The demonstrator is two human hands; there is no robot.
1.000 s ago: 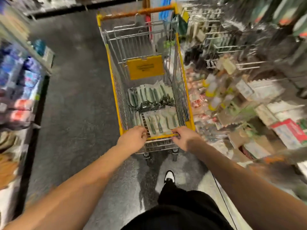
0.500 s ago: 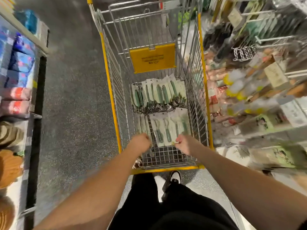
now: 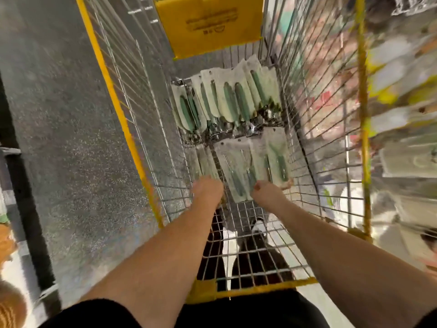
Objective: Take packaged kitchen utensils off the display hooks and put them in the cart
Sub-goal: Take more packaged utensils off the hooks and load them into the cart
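The wire cart with a yellow rim (image 3: 117,100) fills the middle of the view. On its floor lie two rows of packaged green-handled utensils: a far row (image 3: 227,100) fanned out, and a near row (image 3: 246,162) lying flat. Both of my arms reach down into the cart. My right hand (image 3: 268,194) grips the near edge of the near-row packs, with a fingertip showing past their right side. My left hand (image 3: 208,190) rests curled on the left packs of that row, its fingers hidden from me.
A yellow sign (image 3: 208,24) hangs on the cart's far wall. Blurred display racks with hanging goods (image 3: 397,74) run close along the right. A dark shelf edge (image 3: 21,185) with goods borders the speckled floor (image 3: 66,138) at left. My shoes show through the cart's mesh.
My hands left the cart's near rim and went down inside to the near row of packs. The view tipped forward and closer over the cart.
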